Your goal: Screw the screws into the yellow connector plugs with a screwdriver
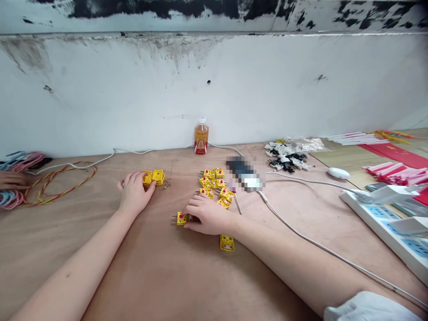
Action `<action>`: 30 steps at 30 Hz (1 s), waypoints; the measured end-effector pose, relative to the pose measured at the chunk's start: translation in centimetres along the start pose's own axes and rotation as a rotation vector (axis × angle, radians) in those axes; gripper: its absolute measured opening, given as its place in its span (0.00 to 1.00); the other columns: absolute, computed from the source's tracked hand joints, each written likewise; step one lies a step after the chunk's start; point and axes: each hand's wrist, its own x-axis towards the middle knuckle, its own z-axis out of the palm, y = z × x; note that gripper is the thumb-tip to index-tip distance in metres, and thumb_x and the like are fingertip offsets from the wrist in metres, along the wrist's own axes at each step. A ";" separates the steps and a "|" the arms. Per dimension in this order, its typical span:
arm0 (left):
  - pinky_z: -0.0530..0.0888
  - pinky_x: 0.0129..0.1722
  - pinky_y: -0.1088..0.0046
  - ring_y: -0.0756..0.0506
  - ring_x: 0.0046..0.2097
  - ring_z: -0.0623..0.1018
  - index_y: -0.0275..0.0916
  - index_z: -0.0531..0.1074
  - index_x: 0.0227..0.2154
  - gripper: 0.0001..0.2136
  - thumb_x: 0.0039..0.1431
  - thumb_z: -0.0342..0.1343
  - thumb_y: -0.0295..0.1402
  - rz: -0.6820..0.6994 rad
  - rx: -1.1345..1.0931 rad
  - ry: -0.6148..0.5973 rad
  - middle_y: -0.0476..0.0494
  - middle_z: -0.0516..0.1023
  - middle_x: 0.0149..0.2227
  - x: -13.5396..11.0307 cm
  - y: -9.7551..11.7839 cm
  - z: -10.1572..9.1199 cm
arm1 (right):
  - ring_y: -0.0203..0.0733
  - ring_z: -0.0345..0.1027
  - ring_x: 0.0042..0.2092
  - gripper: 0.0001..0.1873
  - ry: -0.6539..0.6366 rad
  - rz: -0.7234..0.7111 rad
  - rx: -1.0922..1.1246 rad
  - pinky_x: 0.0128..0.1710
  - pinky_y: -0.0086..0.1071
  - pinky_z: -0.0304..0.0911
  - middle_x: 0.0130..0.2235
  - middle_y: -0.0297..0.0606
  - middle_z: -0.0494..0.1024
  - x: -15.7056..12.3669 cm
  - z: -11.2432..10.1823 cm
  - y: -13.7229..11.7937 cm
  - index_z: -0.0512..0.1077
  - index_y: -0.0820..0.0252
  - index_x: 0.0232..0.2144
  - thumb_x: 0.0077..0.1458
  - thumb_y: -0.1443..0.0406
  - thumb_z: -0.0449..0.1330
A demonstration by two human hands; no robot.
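My left hand (136,191) is closed around the left side of a small group of yellow plug covers (158,177), thumb in front and fingers behind. Small metal pieces (165,184) lie just right of them. Closer to me, my right hand (207,215) curls over a yellow two-pin plug (181,218) with a red dot, its pins pointing left; the fingers hide its rear. Several similar yellow plugs (205,182) lie behind this hand. One open yellow plug half (227,243) rests under the wrist side. A thin screwdriver (238,203) lies to the right.
A drink bottle (201,137) stands against the wall. A blurred phone (241,170) with a white cable, black and white parts (288,157) and a power strip (384,218) lie rightward. At far left, another person's hand (12,181) is beside coiled wires (60,180).
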 end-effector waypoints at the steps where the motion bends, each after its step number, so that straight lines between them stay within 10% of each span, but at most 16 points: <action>1: 0.61 0.60 0.46 0.29 0.62 0.71 0.38 0.73 0.52 0.20 0.66 0.52 0.46 -0.003 0.000 0.004 0.30 0.78 0.58 0.0 0.0 0.0 | 0.47 0.70 0.44 0.12 -0.001 -0.001 -0.002 0.46 0.38 0.64 0.42 0.42 0.80 0.0 0.0 0.0 0.77 0.59 0.41 0.63 0.57 0.66; 16: 0.61 0.59 0.50 0.30 0.60 0.74 0.33 0.73 0.55 0.21 0.65 0.54 0.42 0.060 -0.101 0.212 0.27 0.78 0.57 -0.4 -0.4 -0.1 | 0.47 0.71 0.44 0.11 0.063 -0.033 -0.012 0.46 0.38 0.63 0.40 0.42 0.79 0.1 0.6 0.3 0.76 0.59 0.40 0.62 0.57 0.67; 25: 0.65 0.59 0.54 0.35 0.55 0.80 0.40 0.75 0.52 0.14 0.65 0.61 0.34 0.418 -0.180 0.394 0.34 0.82 0.55 -1.5 1.0 -1.2 | 0.48 0.72 0.45 0.11 0.091 0.024 -0.049 0.46 0.37 0.64 0.42 0.43 0.80 0.3 0.6 -0.1 0.77 0.59 0.42 0.63 0.58 0.66; 30: 0.74 0.56 0.60 0.39 0.53 0.82 0.41 0.77 0.51 0.12 0.68 0.56 0.31 0.549 -0.410 0.246 0.36 0.83 0.55 -2.9 3.0 -1.7 | 0.48 0.72 0.45 0.10 0.106 0.024 -0.042 0.47 0.38 0.66 0.42 0.43 0.80 0.3 0.8 0.0 0.77 0.60 0.42 0.63 0.59 0.66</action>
